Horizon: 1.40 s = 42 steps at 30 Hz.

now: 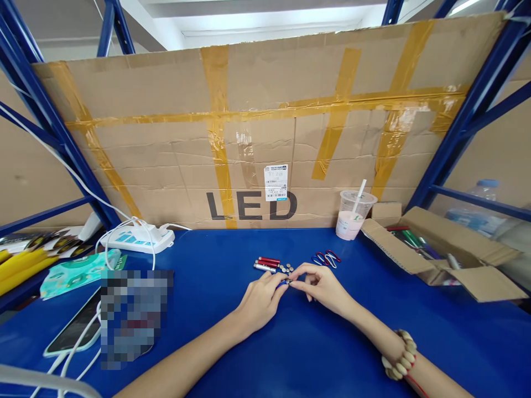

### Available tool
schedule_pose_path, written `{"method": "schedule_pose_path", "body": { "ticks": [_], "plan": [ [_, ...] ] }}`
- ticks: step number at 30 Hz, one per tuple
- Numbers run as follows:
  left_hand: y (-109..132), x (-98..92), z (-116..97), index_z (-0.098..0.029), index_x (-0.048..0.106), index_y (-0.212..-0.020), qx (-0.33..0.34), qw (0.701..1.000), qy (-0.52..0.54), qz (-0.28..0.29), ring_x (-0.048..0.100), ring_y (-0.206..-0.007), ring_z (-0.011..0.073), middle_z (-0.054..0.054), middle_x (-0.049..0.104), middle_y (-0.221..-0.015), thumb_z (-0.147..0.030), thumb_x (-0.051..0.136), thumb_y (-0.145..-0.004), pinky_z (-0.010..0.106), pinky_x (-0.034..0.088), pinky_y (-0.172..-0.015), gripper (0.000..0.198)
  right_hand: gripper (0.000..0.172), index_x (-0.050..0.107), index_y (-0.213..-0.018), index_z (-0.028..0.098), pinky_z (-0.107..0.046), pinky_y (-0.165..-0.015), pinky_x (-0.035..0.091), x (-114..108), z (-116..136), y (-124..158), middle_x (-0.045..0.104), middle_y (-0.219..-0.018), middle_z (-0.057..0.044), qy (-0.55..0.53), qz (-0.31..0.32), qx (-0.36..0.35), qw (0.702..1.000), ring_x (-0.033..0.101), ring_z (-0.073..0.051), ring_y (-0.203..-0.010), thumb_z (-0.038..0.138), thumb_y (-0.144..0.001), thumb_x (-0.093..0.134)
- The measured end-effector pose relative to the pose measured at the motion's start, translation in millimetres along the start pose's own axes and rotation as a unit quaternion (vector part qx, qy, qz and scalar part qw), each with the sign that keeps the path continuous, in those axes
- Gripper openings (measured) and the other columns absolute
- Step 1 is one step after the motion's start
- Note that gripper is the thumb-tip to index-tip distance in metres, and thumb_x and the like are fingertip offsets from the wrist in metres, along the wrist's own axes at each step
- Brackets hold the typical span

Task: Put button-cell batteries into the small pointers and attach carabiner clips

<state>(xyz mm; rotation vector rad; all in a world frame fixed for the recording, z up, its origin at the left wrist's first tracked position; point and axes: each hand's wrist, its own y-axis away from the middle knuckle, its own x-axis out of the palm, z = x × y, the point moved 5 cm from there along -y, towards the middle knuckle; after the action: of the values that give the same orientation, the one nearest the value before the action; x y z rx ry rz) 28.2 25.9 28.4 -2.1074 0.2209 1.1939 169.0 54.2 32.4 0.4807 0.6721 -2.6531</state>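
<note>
My forearms (188, 355) reach forward; left hand (259, 298) and right hand (326, 287) pinch a blue cylinder (284, 283), probably fitting its end; next needs alignment.

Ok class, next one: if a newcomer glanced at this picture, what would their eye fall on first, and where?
Probably the big black letters LED, low in the middle of the taped cardboard panel behind the blue table. Next come the left hand and right hand, meeting near the table's centre at a small blue item. The cup of pink drink may stand out too, at the table's right rear beside the open cardboard box.
</note>
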Motion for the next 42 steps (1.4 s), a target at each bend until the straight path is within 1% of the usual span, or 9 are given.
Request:
{"method": "schedule_pose_path", "body": {
  "ticks": [4,7,10,15,19,23,29,38,42],
  "plan": [
    [-0.6,-0.8,1.3,-0.021,0.049,-0.111,-0.005,1.000,0.009,-0.001,0.059,-0.089,0.0167,0.004,0.061,-0.100,-0.021,0.034,-0.094,0.029,0.047,-0.079,0.023,0.034,0.065,-0.079,0.015,-0.021,-0.041,0.040,-1.3,0.3,-0.2,0.061,-0.086,-0.005,-0.001,-0.011,-0.001,1.000,0.051,-0.005,-0.042,0.049,-0.072,0.065],
    [-1.1,-2.5,1.8,-0.021,0.047,-0.109,-0.013,1.000,0.018,-0.001,0.059,-0.073,0.0143,0.002,0.061,-0.088,-0.018,0.029,-0.095,0.027,0.047,-0.072,0.024,0.036,0.064,-0.080,0.015,-0.021,-0.040,0.039,-4.1,0.8,-0.9,0.060,-0.083,-0.005,0.000,-0.029,0.001,1.000,0.049,-0.005,-0.041,0.051,-0.074,0.062],
    [-1.6,-3.7,2.1,-0.021,0.045,-0.105,-0.024,0.999,0.026,-0.002,0.057,-0.067,0.0135,0.000,0.060,-0.082,-0.017,0.028,-0.094,0.026,0.046,-0.070,0.021,0.037,0.062,-0.080,0.016,-0.021,-0.039,0.038,-5.9,1.8,-1.5,0.060,-0.086,-0.005,0.001,-0.042,0.002,0.999,0.048,-0.005,-0.040,0.052,-0.074,0.060],
    [-2.1,-1.7,3.6,-0.021,0.041,-0.105,-0.035,0.999,0.035,-0.003,0.060,-0.070,0.0134,0.001,0.062,-0.088,-0.016,0.035,-0.093,0.027,0.047,-0.073,0.014,0.033,0.062,-0.079,0.015,-0.021,-0.039,0.037,-5.2,3.1,-1.4,0.058,-0.083,-0.004,0.007,-0.041,-0.004,0.999,0.048,-0.005,-0.040,0.048,-0.075,0.061],
    [-2.0,0.2,6.0,-0.021,0.038,-0.108,-0.033,0.999,0.035,-0.013,0.062,-0.085,0.0148,0.001,0.063,-0.097,-0.017,0.039,-0.093,0.028,0.047,-0.079,0.016,0.031,0.062,-0.079,0.015,-0.021,-0.040,0.037,-4.9,2.2,-0.5,0.059,-0.086,-0.005,0.010,-0.039,-0.006,0.999,0.049,-0.005,-0.040,0.046,-0.076,0.060],
    [-2.6,-0.4,5.0,-0.022,0.042,-0.106,-0.021,0.999,0.022,-0.020,0.058,-0.098,0.0165,0.002,0.062,-0.105,-0.018,0.044,-0.092,0.030,0.045,-0.086,0.015,0.032,0.062,-0.079,0.015,-0.021,-0.040,0.037,-5.6,1.1,-0.3,0.060,-0.084,-0.005,0.012,-0.039,-0.002,0.999,0.048,-0.005,-0.040,0.046,-0.075,0.061],
    [-3.4,-2.0,0.2,-0.019,0.054,-0.095,0.011,1.000,-0.009,-0.018,0.057,-0.090,0.0193,0.003,0.062,-0.095,-0.017,0.044,-0.092,0.032,0.046,-0.080,0.010,0.033,0.064,-0.080,0.014,-0.021,-0.041,0.038,-4.5,3.7,0.6,0.062,-0.082,-0.005,0.011,-0.035,-0.002,0.999,0.048,-0.005,-0.040,0.047,-0.074,0.062],
    [-3.3,-0.1,-0.2,-0.019,0.056,-0.102,0.043,0.998,-0.019,-0.030,0.053,-0.089,0.0213,0.004,0.063,-0.098,-0.021,0.044,-0.093,0.035,0.045,-0.080,0.016,0.031,0.064,-0.079,0.015,-0.021,-0.041,0.039,-1.9,2.0,1.5,0.061,-0.086,-0.005,-0.003,-0.023,-0.012,1.000,0.050,-0.005,-0.042,0.046,-0.074,0.064],
    [-3.3,2.6,1.3,-0.017,0.057,-0.101,0.058,0.998,-0.019,-0.023,0.050,-0.087,0.0221,0.006,0.060,-0.093,-0.023,0.040,-0.094,0.037,0.045,-0.080,0.020,0.033,0.065,-0.075,0.015,-0.021,-0.041,0.039,-2.7,-1.3,0.6,0.062,-0.080,-0.004,-0.008,-0.015,-0.005,1.000,0.050,-0.006,-0.040,0.047,-0.071,0.067]
  ]
}}
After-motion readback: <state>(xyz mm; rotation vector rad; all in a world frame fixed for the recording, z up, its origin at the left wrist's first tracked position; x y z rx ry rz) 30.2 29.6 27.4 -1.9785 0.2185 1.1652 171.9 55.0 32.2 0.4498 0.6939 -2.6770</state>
